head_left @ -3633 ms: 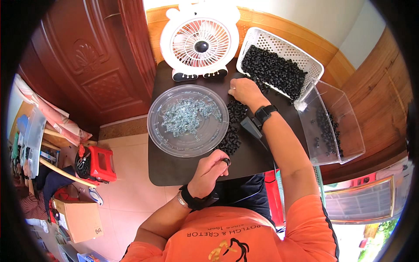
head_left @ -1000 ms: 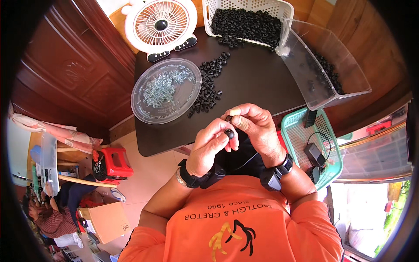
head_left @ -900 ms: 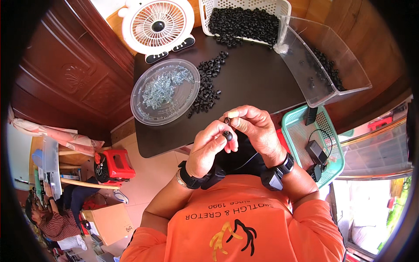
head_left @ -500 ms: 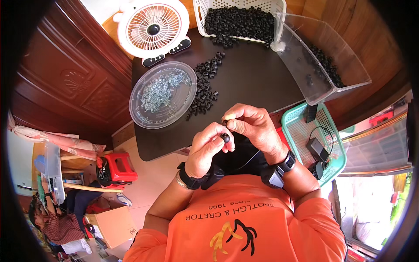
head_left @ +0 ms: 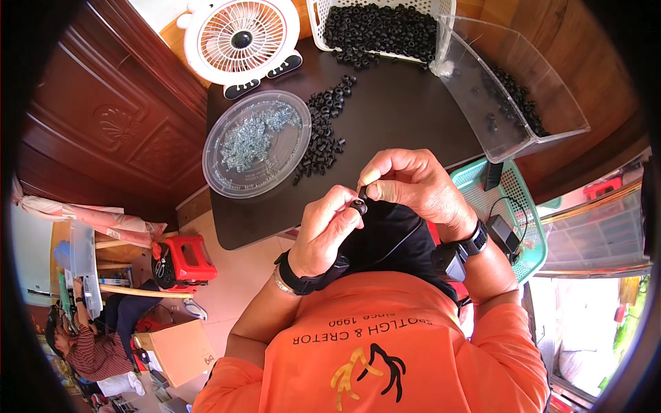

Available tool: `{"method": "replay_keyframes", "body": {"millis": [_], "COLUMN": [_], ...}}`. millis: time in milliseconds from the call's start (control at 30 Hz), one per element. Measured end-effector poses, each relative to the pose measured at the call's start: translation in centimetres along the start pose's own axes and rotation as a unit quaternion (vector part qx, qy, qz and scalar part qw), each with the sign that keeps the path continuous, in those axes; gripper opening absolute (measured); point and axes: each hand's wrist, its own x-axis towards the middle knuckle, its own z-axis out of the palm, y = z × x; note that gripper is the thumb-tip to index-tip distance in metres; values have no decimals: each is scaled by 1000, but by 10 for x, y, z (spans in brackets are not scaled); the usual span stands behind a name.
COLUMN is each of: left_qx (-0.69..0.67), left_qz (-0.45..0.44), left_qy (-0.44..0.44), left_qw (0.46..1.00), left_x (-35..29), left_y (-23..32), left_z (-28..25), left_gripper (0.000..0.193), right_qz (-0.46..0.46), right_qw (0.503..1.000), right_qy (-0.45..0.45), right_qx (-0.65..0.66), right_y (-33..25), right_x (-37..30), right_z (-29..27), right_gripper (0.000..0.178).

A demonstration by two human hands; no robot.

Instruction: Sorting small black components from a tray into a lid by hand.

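Note:
My left hand (head_left: pixel 322 233) is closed around a small round black plastic part (head_left: pixel 358 206), whose holed end shows between thumb and fingers. Just beside it, my right hand (head_left: pixel 416 187) pinches at a dark piece (head_left: pixel 364 193), partly hidden by the fingertips; I cannot tell whether this is a separate part. Both hands meet in front of the near edge of the dark table (head_left: pixel 396 103). Beyond them to the left lie a pile of loose black parts (head_left: pixel 323 134) and a round clear lid (head_left: pixel 292 162) holding many tiny shiny metal pieces (head_left: pixel 249 141).
A white fan (head_left: pixel 241 41) stands at the far left. At the back are a white basket (head_left: pixel 379 55) of black parts and a clear bin (head_left: pixel 523 144) with more. A green basket (head_left: pixel 530 255) sits right. Another person (head_left: pixel 103 347) is at the lower left.
My hands have drawn slightly apart, the right one shifting up and to the right. The round black part in my left hand has turned a little. The view has shifted slightly.

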Motion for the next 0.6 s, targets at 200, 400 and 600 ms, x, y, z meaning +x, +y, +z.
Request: {"method": "replay_keyframes", "body": {"millis": [200,400,600], "left_qx": [47,41,-11], "left_qz": [-38,-46,-36], "left_qy": [4,3,1], "left_qw": [998,998,999], "left_x": [-1,-1,-2], "left_y": [6,9,4], "left_z": [1,3,2], "left_gripper": [30,31,25], "right_qz": [-3,-24,-1], "right_qw": [1000,996,999], "right_qy": [-19,-36,34], "right_qx": [-20,-73,-30], "right_y": [-3,-3,5], "right_x": [0,-2,-1], "right_z": [3,1,3], "right_gripper": [10,9,11]}}
